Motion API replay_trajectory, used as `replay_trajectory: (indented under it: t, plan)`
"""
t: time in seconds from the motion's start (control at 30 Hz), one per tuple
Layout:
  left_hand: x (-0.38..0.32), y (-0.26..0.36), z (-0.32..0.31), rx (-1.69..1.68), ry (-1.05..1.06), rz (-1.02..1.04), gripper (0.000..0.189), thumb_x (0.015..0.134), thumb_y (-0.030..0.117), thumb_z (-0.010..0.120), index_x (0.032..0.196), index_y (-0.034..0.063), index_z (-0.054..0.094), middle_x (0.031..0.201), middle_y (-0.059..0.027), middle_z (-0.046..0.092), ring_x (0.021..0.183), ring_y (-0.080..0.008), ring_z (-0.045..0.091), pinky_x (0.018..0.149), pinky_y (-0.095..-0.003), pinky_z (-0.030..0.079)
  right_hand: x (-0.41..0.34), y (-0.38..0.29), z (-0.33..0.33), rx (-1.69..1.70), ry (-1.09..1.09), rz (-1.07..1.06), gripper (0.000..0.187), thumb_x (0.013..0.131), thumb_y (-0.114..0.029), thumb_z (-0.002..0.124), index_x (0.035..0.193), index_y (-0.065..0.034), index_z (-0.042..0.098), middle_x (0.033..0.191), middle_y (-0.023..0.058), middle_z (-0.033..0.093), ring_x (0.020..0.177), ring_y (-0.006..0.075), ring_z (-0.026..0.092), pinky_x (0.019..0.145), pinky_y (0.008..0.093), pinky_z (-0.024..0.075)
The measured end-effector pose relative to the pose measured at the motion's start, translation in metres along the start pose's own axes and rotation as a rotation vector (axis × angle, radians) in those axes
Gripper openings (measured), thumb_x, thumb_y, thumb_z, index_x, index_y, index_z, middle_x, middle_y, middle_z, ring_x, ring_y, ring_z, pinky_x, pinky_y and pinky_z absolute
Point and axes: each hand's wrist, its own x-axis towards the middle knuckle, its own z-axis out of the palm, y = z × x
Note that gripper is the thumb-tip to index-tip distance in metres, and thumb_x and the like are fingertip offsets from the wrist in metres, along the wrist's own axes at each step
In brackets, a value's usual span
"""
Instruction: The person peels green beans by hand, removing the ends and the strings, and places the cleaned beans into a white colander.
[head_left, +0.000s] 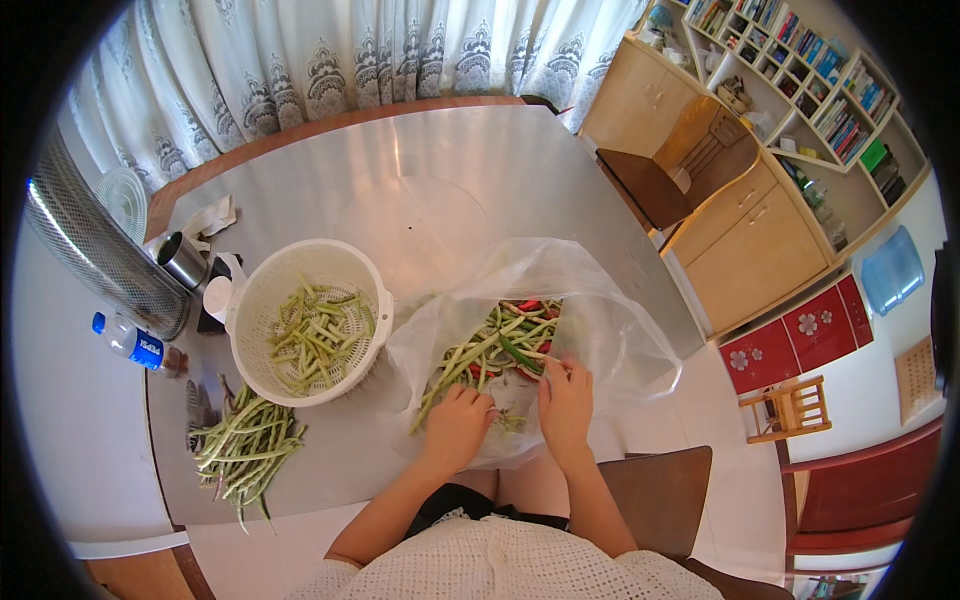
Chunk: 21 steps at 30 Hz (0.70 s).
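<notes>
A clear plastic bag (600, 315) lies spread on the table before me, with long green beans (465, 356) and red and green peppers (517, 352) in its mouth. Over the bag's near left part is my left hand (457, 424), fingers curled; what they hold is too small to tell. My right hand (566, 397) touches the near right edge of the pile, its fingertips partly hidden among the vegetables. Small bean scraps (510, 421) lie between the hands. Left of the bag, a white plastic colander (247, 322) holds snapped bean pieces (319, 334). A bundle of long beans (251, 446) lies nearer me.
At the left stand a Pepsi bottle (139, 345), a metal cup (182, 259) and a mesh cylinder (112, 247). Crumpled paper (210, 217) lies behind them. Wooden chairs (660, 487) (675, 172) stand at the right, near and far. Curtains (360, 52) hang beyond the table (337, 172).
</notes>
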Motion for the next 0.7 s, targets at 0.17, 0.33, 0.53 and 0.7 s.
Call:
replay_trajectory:
  t: [0.17,0.33,0.53,0.7]
  plan:
    - [0.000,0.001,-0.003,0.048,-0.031,-0.025,0.014,0.071,0.017,0.065,0.081,0.0082,0.060,0.078,-0.0044,0.055,0.082,-0.0237,0.053,0.066,-0.0337,0.046,0.024,0.018,0.005,-0.165,-0.032,-0.076,0.021,0.068,-0.004,0.063,0.088,-0.0072,0.062,0.082,0.0074,0.054,0.084,0.0250,0.048,0.066,0.0367,0.0442]
    - [-0.002,0.000,-0.009,-0.080,0.041,-0.081,0.012,0.072,0.016,0.065,0.078,0.0071,0.061,0.075,-0.0066,0.056,0.078,-0.0242,0.054,0.065,-0.0343,0.045,0.035,0.012,-0.019,-0.084,0.022,-0.063,0.010,0.070,-0.009,0.065,0.079,-0.0063,0.062,0.080,0.0058,0.055,0.075,0.0251,0.053,0.063,0.0354,0.0456]
    - [0.009,0.020,-0.021,-0.390,0.069,-0.226,0.013,0.077,0.013,0.062,0.086,0.0041,0.063,0.071,-0.0094,0.060,0.066,-0.0229,0.056,0.060,-0.0319,0.044,0.034,-0.013,-0.064,0.264,0.076,0.099,0.008,0.077,-0.010,0.063,0.081,-0.0033,0.060,0.071,0.0073,0.057,0.044,0.0174,0.048,0.043,0.0274,0.0393]
    - [0.013,0.026,-0.022,-0.879,-0.068,-0.407,0.020,0.086,0.020,0.055,0.095,0.0044,0.062,0.078,-0.0043,0.063,0.064,-0.0111,0.053,0.058,-0.0244,0.043,0.017,-0.020,-0.075,1.292,-0.045,0.677,0.013,0.084,-0.014,0.057,0.088,-0.0019,0.055,0.072,0.0057,0.057,0.043,0.0085,0.042,0.039,0.0195,0.0316]
